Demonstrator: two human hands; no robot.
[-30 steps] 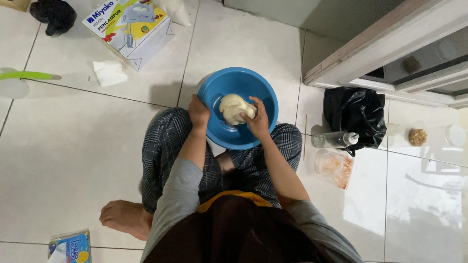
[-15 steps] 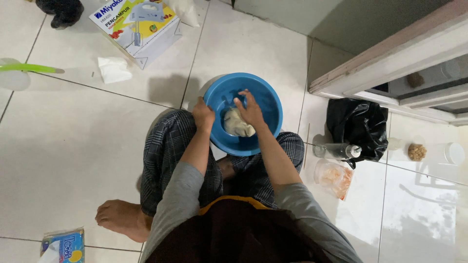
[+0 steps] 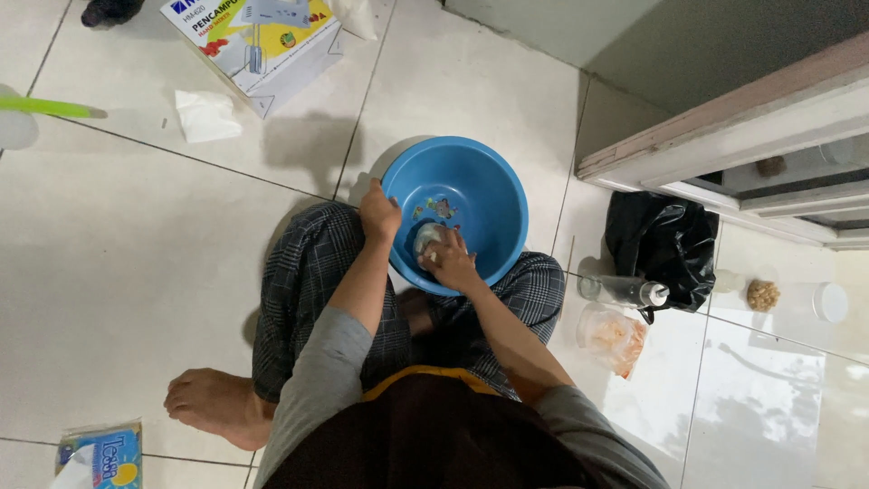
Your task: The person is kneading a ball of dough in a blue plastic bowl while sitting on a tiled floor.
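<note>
Posture: the person sits cross-legged on the tiled floor (image 3: 118, 272), both forearms reaching forward and down from grey sleeves, a bare foot (image 3: 213, 405) out to the left.
Left hand (image 3: 379, 213): it sits on the near-left rim of the blue basin (image 3: 480, 181), wrist bent, fingers curled over the edge and closed on the rim.
Right hand (image 3: 450, 260): it is inside the basin, palm down, fingers bent over a pale lump of dough (image 3: 424, 237) and pressing it against the near wall; the knuckles carry bits of dough. How tightly the fingers close on it cannot be told, since the hand covers most of the lump.
Dough: only a small whitish part shows at the left of the right hand, low in the basin near the person; its shape and long axis are hidden by the hand.
Basin: round, open side up, resting between the knees on the floor, a small coloured picture on its bottom.
Right of the person: a clear bottle (image 3: 623, 291) lies on its side, its long axis left to right with the cap to the right, just beside a black plastic bag (image 3: 661, 244); a clear bag with orange contents (image 3: 614, 337) lies near the knee.
Far left: a cardboard box (image 3: 258, 41) and a crumpled white tissue (image 3: 206, 115) lie well apart from the basin.
Near left: a blue tissue pack (image 3: 98, 455) lies at the lower edge.
</note>
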